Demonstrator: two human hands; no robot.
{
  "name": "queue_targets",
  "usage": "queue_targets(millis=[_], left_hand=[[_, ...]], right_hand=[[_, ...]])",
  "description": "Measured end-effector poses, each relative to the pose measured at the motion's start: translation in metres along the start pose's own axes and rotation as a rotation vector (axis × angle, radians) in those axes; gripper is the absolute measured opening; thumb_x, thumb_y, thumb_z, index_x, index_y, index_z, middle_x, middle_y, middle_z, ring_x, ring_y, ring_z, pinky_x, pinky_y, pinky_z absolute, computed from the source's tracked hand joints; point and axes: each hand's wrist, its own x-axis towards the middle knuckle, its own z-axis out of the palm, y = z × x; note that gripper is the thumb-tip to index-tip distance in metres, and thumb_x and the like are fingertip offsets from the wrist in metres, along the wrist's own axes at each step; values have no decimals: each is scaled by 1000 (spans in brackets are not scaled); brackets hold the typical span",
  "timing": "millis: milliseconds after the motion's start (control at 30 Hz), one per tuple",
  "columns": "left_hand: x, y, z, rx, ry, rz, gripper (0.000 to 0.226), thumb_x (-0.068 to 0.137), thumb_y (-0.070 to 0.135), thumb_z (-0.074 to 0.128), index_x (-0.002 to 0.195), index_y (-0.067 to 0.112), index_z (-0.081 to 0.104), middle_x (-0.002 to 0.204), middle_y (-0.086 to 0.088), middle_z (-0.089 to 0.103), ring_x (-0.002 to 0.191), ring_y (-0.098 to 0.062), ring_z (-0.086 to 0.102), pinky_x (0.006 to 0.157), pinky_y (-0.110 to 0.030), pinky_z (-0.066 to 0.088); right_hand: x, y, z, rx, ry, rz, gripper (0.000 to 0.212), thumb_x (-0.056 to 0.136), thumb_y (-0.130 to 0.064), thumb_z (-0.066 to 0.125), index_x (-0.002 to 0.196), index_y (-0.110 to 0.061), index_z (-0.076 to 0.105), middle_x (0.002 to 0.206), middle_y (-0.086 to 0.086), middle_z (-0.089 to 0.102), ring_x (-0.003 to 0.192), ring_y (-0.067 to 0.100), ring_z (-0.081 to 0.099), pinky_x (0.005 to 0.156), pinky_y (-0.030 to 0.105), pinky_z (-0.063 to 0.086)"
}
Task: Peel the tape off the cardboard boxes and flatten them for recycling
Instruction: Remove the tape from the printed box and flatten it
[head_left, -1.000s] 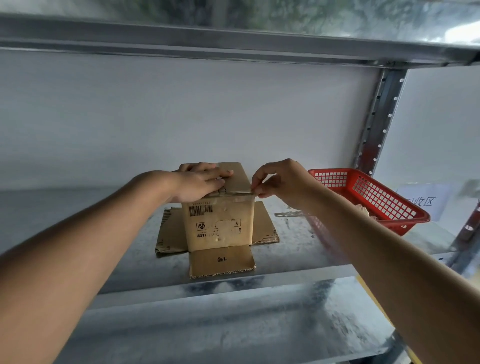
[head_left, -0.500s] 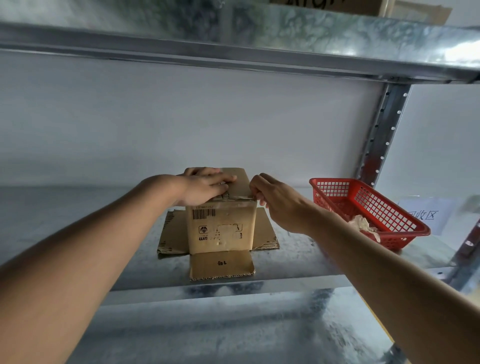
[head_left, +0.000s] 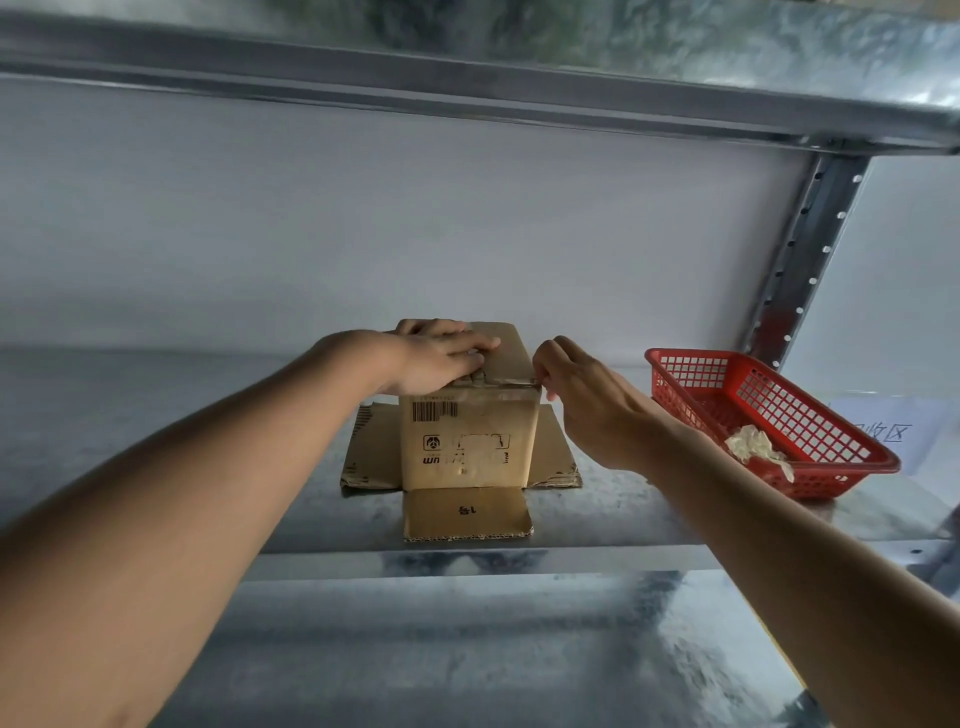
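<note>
Cardboard is what both hands work on. My right hand (head_left: 597, 410), just right of frame centre, has its fingertips drawn together at the box's upper right corner, where a pale strip of tape (head_left: 511, 383) runs along the top front edge. I judge this to be a pinch on the tape end, but I cannot tell whether the tape is actually caught, since the fingertips hide the contact.

My left hand (head_left: 441, 358) lies flat on the top of the cardboard box (head_left: 467, 441), fingers straight and pressing down. Its purpose, as I read it, is to anchor the box so a pull on the tape does not drag it.

The box stands at frame centre on the metal shelf (head_left: 156, 415), upside down to judge by its inverted print, with its lower flaps (head_left: 467, 512) splayed flat on the shelf. That end is already open; the top seam remains to be stripped.

At the right of the frame, well apart from the box, a red basket (head_left: 779, 415) holds a crumpled pale wad (head_left: 756, 447), probably discarded tape. A paper label (head_left: 883, 431) lies behind it.
</note>
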Motion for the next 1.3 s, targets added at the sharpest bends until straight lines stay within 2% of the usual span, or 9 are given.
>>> queue_targets(millis=[133,267,367,433,533,767,967,1133,1300], left_hand=[[3,0,-1,10,-9,-7,42,108,58,27,150,67,26,168,25,7,156,-19,-9,123,-59,1],[3,0,0,18,-7,-7,43,108,60,26,150,67,25,168,25,6,157,-19,-9,124,-59,1],[2,0,0,39,-6,9,44,108,59,24,151,66,24,169,23,4,157,-21,-10,124,-59,-1],[2,-1,1,26,-4,16,44,108,59,24,151,65,24,168,24,4,157,-20,-12,124,-59,-3],[2,-4,2,10,-5,28,44,107,59,24,151,66,24,168,26,3,156,-19,-14,124,-61,-6],[1,-4,1,1,-13,34,44,107,60,23,151,65,24,167,28,3,156,-17,-15,122,-61,-8],[2,-5,3,-12,-5,27,43,108,59,24,150,66,25,167,28,4,156,-17,-13,122,-60,-7],[4,-4,1,-9,-4,24,43,108,59,23,150,67,25,167,27,5,156,-17,-11,122,-60,-7],[0,-5,2,-65,-4,13,41,108,60,25,148,68,29,166,30,7,155,-14,-12,123,-60,-7]], right_hand=[[-4,-7,-9,59,84,-5,40,86,20,33,95,-19,40,96,-1,49,82,18,62,64,41,52],[-8,1,-11,298,171,219,12,109,-9,41,113,-15,51,117,-1,62,86,1,73,64,15,52],[-12,2,-5,490,201,331,29,104,-8,56,131,-17,62,121,-3,70,79,-2,74,79,21,60],[-15,-1,2,563,236,371,25,99,-5,65,119,-18,73,104,-6,76,67,-7,70,65,15,55],[-17,-3,14,691,350,381,21,93,-2,72,102,-19,80,88,-5,80,80,3,76,66,16,52],[-12,2,25,1058,385,469,14,90,6,72,98,-4,77,97,16,77,94,32,76,89,33,61],[-21,0,42,1258,384,451,22,94,-11,72,113,0,73,111,16,76,108,26,72,101,38,57],[-33,-18,52,1099,450,495,44,77,-1,86,116,-17,75,101,-2,80,97,11,76,85,27,61],[-30,-22,59,745,586,528,35,74,-9,90,107,-19,81,89,-13,79,82,-1,74,79,18,60]])
